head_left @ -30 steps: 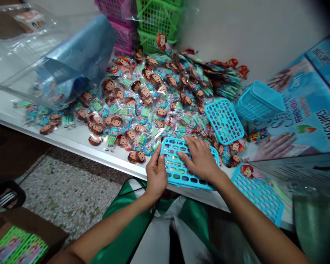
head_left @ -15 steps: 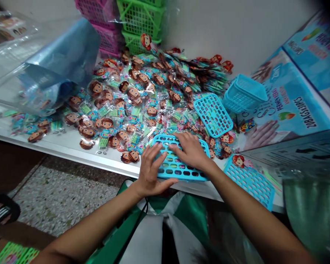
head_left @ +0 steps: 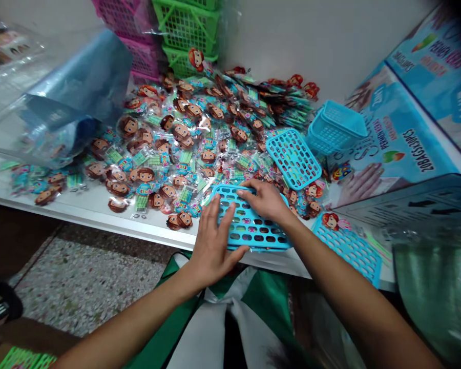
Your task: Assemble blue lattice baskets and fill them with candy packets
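Head view: both hands are on the blue panel, which lies at the near edge of the table, right in front of the person.

Main change over the last second is the left hand. Earlier it had the panel's left edge between thumb and fingers; now it's let go of that pinch. Fingers spread over the left side, thumb stretched along the near edge. Not clenched.

Right hand: lay flatter on top at first, now sits toward the far edge, fingers bent, thumb across the upper face. Can't tell if the fingertips hook under the rim, so grip there unconfirmed.

Panel hasn't obviously shifted on the table; most of the frame offset looks like head motion. My read: hands went from holding an edge to steadying or pressing from above. How well it's seated underneath is hidden.

Around it: pile of packets beyond and to the left, apparently untouched. Small panel lies on the pile just past the right hand, blue baskets behind that. Perforated sheet lies right of the right forearm, near the box.
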Action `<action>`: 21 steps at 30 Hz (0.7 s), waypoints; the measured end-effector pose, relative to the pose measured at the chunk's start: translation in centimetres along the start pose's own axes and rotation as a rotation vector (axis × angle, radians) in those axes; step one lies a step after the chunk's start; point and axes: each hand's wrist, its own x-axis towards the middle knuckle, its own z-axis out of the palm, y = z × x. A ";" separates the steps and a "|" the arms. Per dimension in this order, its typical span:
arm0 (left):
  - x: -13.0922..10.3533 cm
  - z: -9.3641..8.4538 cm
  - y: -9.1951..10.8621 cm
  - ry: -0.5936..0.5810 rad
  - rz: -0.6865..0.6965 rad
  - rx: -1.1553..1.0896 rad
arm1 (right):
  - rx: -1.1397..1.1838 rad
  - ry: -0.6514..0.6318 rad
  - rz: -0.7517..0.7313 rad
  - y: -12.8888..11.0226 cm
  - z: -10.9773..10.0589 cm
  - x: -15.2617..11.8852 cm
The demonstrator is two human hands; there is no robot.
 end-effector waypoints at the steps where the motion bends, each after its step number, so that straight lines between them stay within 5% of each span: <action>1: 0.1 -0.2 0.2 -0.024 0.024 0.017 | 0.010 -0.004 0.004 0.0 -0.1 0.0; 7: 0.2 -0.3 -0.2 0.046 0.135 -0.023 | 0.084 0.007 0.050 0.6 -0.1 0.5; 11: 0.2 0.4 -0.5 0.168 -0.092 -0.059 | 0.158 0.069 0.103 1.1 -0.1 1.1; 15: 0.5 1.0 -0.6 0.085 -0.250 -0.076 | 0.204 0.137 0.139 1.9 -0.5 1.4; 21: 0.7 1.3 -0.6 0.111 -0.393 -0.094 | 0.362 0.151 0.081 2.8 -1.9 0.2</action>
